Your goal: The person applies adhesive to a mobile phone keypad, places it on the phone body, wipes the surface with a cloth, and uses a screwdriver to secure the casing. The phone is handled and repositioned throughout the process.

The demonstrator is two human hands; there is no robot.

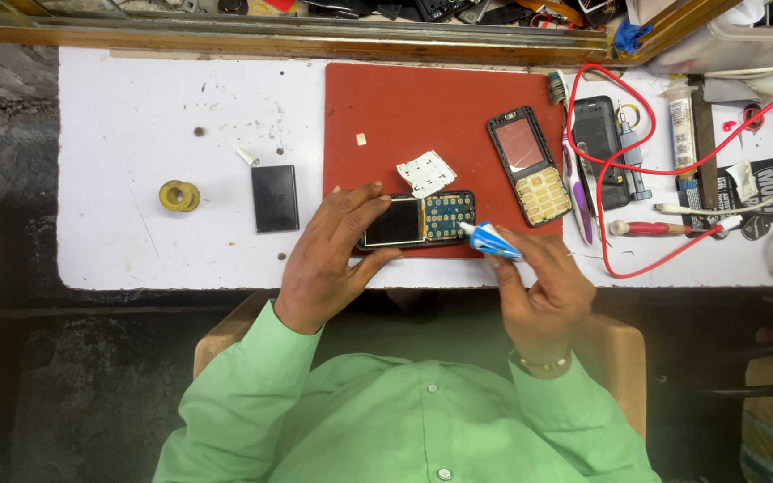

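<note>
the phone [415, 220] lies stripped on the red mat [404, 107] at the table's near edge — front cover [530, 165] and keypad sheet [426, 172] already set aside, reassembly still to do. left hand [328, 259] clamps its dark-screen end; right hand [543, 291] pinches a small blue-white tube [491, 240], tip at the bare gold-dotted keypad board.

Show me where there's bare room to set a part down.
Free: white tabletop left of the red mat, above the tape roll and black battery; also the mat's upper left. Crowded: right of the phone frame, among the red wire and tools.
</note>
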